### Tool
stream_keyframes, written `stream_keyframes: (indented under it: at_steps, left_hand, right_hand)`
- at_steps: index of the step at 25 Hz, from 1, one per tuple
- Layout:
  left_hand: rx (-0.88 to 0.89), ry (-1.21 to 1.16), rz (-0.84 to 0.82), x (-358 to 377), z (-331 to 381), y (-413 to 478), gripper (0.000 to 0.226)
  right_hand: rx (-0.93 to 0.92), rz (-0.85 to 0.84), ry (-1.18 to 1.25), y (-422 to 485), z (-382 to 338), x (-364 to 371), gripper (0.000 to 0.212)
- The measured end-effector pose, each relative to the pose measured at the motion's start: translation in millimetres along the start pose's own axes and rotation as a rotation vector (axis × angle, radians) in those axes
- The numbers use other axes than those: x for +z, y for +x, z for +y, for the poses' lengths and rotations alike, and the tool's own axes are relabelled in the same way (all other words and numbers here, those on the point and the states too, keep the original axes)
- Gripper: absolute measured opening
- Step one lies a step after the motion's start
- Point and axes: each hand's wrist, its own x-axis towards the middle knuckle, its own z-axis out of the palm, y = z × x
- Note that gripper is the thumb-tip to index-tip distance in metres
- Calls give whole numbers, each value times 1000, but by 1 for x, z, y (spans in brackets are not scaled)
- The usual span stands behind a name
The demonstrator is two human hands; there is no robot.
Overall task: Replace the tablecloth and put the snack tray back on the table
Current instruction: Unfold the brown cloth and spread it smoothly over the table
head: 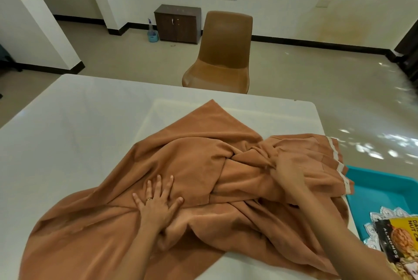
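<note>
The left hand [156, 205] is laid flat, palm down, on the tablecloth [199, 134], with the fingers straight and spread toward 12 o'clock and the forearm brought in from 6 o'clock. The right hand [286, 167], somewhat blurred, is held toward 2 o'clock of the left. Its fingers are curled round a bunched fold of the tablecloth, and its forearm is stretched in from 5 o'clock.

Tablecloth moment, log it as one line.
left hand flat on tablecloth | right hand grips bunched folds | snack tray at right
</note>
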Motion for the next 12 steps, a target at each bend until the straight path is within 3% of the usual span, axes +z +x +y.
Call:
stream_keyframes:
  at_steps: [2, 8, 10, 12]
  left_hand:
    - [-73, -31, -8, -9, -1, 9, 76]
    - [-307, 56, -10, -51, -7, 50, 61]
    - [-394, 81, 22, -63, -4, 55, 58]
    - [-386, -43, 176, -59, 7, 44, 58]
  right_hand:
    - [-41, 101, 92, 21, -9, -31, 45]
    - [-39, 604, 308, 95, -51, -123, 22]
    - [-97, 519, 371, 100, -61, -110, 30]
    - [-125, 338, 298, 83, -59, -71, 51]
